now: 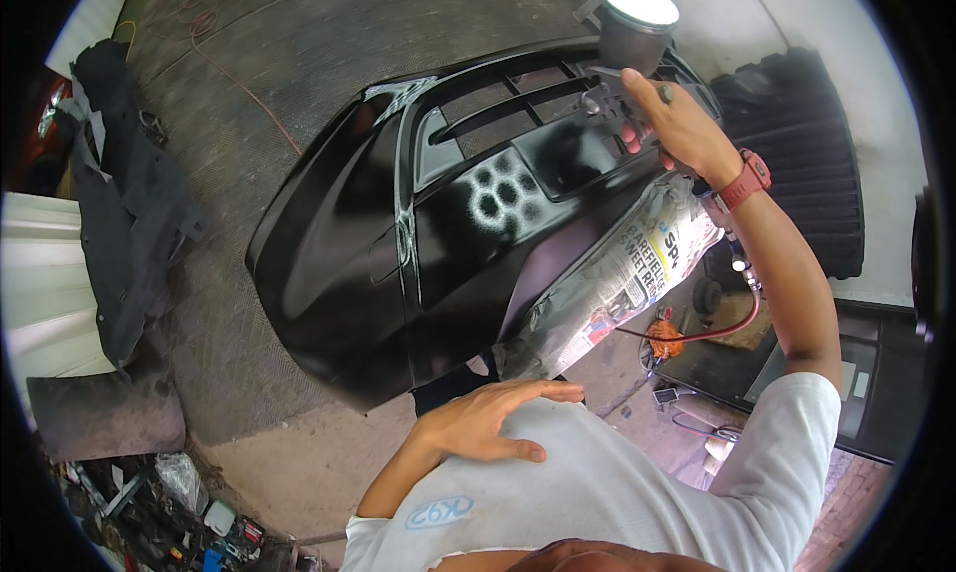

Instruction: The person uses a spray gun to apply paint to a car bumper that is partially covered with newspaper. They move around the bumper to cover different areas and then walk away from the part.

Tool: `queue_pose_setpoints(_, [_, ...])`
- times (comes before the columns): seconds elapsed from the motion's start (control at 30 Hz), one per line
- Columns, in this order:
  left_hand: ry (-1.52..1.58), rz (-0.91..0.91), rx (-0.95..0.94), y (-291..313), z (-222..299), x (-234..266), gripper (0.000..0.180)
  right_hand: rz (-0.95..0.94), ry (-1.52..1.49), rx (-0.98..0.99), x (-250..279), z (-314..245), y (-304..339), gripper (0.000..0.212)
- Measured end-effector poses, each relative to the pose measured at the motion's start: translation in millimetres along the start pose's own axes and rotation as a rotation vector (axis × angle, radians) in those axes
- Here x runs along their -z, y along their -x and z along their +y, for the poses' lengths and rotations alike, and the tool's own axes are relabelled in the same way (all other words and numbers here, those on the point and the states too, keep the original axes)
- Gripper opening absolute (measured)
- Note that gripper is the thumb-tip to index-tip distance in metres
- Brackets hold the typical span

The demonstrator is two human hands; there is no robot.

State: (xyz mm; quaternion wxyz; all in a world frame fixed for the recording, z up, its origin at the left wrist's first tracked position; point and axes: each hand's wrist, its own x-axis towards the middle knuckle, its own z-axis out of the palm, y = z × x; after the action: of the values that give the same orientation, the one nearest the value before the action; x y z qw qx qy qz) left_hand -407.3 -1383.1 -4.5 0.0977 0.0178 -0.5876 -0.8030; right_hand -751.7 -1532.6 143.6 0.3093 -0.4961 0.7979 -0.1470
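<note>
My right hand (687, 124) grips a spray gun (634, 49) with a dark round cup on top; its nozzle end points left over a glossy black car bumper (344, 243). On the bumper, a pale honeycomb pattern (503, 194) of soft-edged dark spots shows below the grille openings. Pale streaks run along the bumper's ridges. Newspaper (637, 263) lies over the bumper's near right side, below my right wrist. My left hand (483, 423) rests flat against my shirt, fingers stretched out and holding nothing, close to the bumper's near edge.
A red hose (732, 328) hangs beneath my right forearm. Black ribbed panels (797, 164) lean on the white wall at right. Dark cloth (124, 214) hangs at left, above a pile of tools and parts (179, 512). An orange cord (239, 84) crosses the far floor.
</note>
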Motion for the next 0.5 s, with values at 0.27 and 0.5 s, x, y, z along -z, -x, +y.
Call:
queue_pose_setpoints(0.27, [0.01, -0.029, 0.027, -13, -2, -1, 0.092, 0.145, 0.069, -0.064, 57, 65, -27, 0.071])
queue_pose_setpoints(0.5, [0.059, -0.005, 0.061, -23, -4, -3, 0.091, 0.231, 0.103, -0.117, 93, 104, -55, 0.075])
